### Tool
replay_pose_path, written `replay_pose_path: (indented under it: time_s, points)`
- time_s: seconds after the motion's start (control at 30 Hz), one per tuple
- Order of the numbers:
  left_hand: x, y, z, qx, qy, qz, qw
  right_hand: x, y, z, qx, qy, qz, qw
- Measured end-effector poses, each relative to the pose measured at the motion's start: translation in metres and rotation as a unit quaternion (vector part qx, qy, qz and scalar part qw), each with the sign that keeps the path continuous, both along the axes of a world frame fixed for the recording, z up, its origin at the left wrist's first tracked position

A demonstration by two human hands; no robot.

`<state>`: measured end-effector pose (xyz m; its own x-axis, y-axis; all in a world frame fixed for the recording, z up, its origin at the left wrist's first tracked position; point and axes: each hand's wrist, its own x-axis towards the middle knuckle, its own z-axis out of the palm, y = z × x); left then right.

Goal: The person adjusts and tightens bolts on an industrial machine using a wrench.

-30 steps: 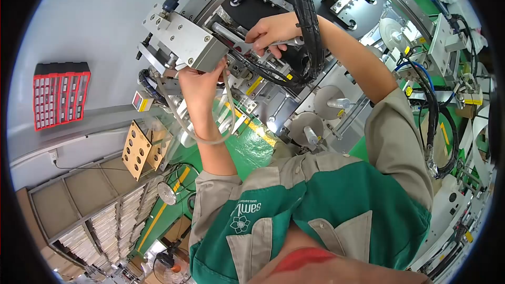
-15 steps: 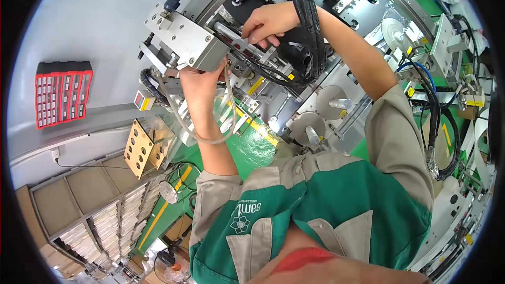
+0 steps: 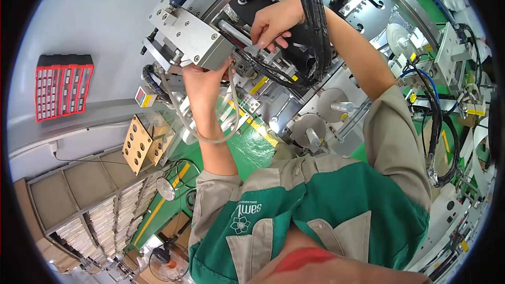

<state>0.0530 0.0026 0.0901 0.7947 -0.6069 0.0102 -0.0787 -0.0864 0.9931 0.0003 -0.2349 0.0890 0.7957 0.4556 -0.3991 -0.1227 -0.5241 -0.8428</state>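
Note:
My left hand (image 3: 202, 83) is raised beneath a silver metal block (image 3: 194, 39) on the machine. Its fingers are bent up against the underside, partly hidden by the block, and what they grip does not show. A clear hose (image 3: 185, 123) hangs in a loop around that wrist. My right hand (image 3: 277, 22) is closed beside a metal roller (image 3: 234, 32), thumb and fingers pinched together. A small greyish piece (image 3: 253, 50) shows at its fingertips, too small to name. A thick black cable bundle (image 3: 314, 26) passes in front of my right wrist.
Two round discs with spindles (image 3: 332, 106) stand on the machine plate below my right arm. A red parts rack (image 3: 64, 90) hangs on the wall at left. A wooden panel with holes (image 3: 138, 144) sits lower left, above shelving (image 3: 105, 226).
The view has shifted slightly, so the machine and hands sit a little further right. My right fingers have drawn closer together, and a greyish piece shows at their tips. My left hand stays under the block.

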Motion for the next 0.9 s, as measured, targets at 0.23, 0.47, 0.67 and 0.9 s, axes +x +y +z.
replay_pose_path:
  time_s: [0.23, 0.47, 0.67, 0.9]
  points:
    - [0.000, 0.000, -0.001, -0.005, 0.005, 0.008, 1.000, 0.009, 0.009, -0.012, 0.022, -0.023, 0.009, 0.999]
    - [0.000, -0.001, 0.000, 0.005, -0.012, 0.010, 1.000, 0.040, 0.010, -0.019, 0.019, -0.006, 0.063, 0.998]
    - [0.001, -0.001, -0.001, 0.007, -0.004, 0.011, 1.000, 0.058, 0.011, -0.017, 0.006, 0.015, 0.124, 0.992]
    - [0.000, -0.002, 0.003, 0.023, -0.012, 0.011, 1.000, 0.051, 0.012, -0.011, -0.008, 0.025, 0.100, 0.995]
